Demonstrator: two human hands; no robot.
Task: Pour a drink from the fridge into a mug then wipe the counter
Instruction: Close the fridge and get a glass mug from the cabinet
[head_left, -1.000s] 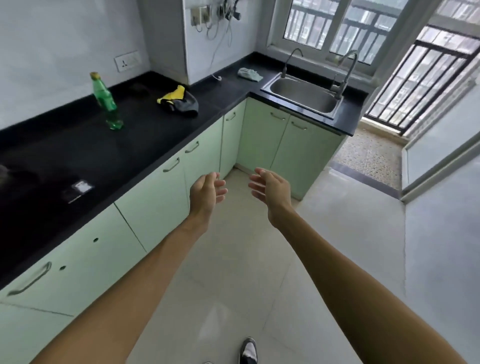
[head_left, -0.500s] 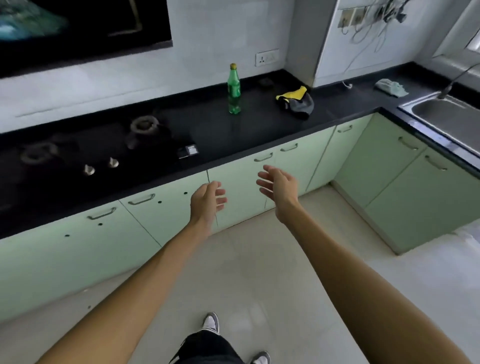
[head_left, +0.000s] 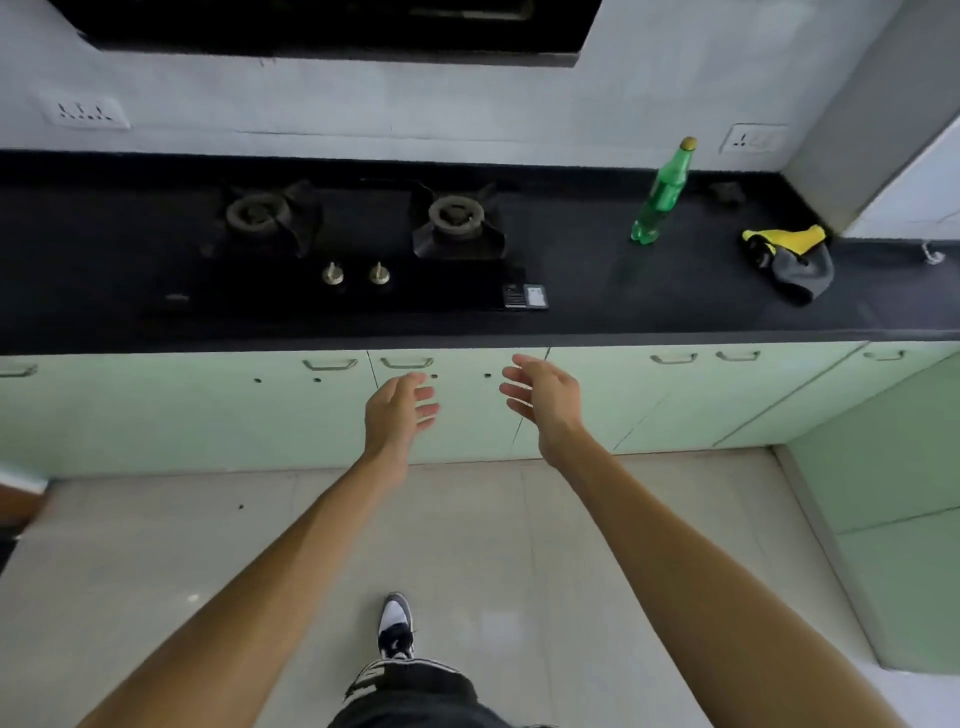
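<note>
While both hands (head_left: 397, 415) (head_left: 545, 402) hover empty, grip open, short of counter edge (head_left: 623, 335).

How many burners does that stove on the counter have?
2. The left burner sits toward the back of the black counter; the right burner sits beside it, nearer the green bottle. None seem hidden.

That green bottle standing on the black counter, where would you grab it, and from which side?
Probably around the wide lower body of the green bottle, coming from the front, over the counter edge. It stands upright with its cap on and clear space around it, and the neck is narrow, so a sideways wrap lower down should be steadier. The right hand, open and empty, is the nearer one.
</note>
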